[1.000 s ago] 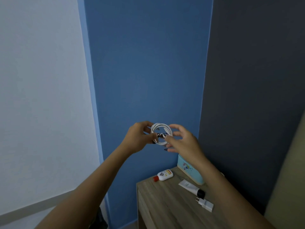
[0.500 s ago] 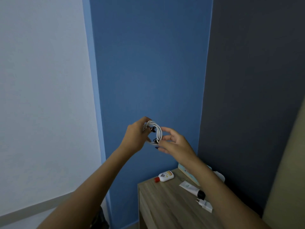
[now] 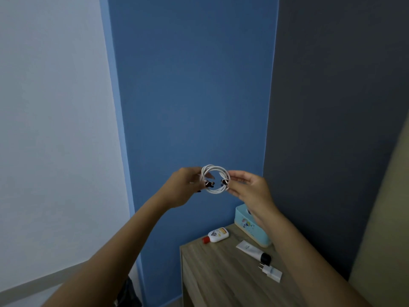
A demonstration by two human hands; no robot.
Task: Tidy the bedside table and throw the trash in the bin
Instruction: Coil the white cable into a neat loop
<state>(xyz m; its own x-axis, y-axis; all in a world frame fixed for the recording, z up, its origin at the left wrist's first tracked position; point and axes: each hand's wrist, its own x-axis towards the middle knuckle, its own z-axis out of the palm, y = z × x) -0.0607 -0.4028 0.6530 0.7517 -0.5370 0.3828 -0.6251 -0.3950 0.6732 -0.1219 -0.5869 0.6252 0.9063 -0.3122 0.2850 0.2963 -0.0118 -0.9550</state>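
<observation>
A white charging cable [image 3: 215, 169] is coiled into a small ring and held up in front of the blue wall. My left hand [image 3: 182, 188] pinches the ring's left side and my right hand [image 3: 250, 188] pinches its right side, near a dark plug end. Below, on the wooden bedside table [image 3: 221, 269], lie a small white bottle with a red cap [image 3: 216, 235], a white tube with a black cap [image 3: 252, 251] and a white plug adapter [image 3: 271, 272].
A light blue box [image 3: 252, 229] stands at the table's back, partly behind my right forearm. A dark object [image 3: 128, 291] sits on the floor left of the table. A beige surface [image 3: 385, 218] rises at the right edge.
The coil was turned edge-on half a second ago; now it faces me flat as a ring again. Both hands sit slightly farther apart, and the view has shifted a little.
</observation>
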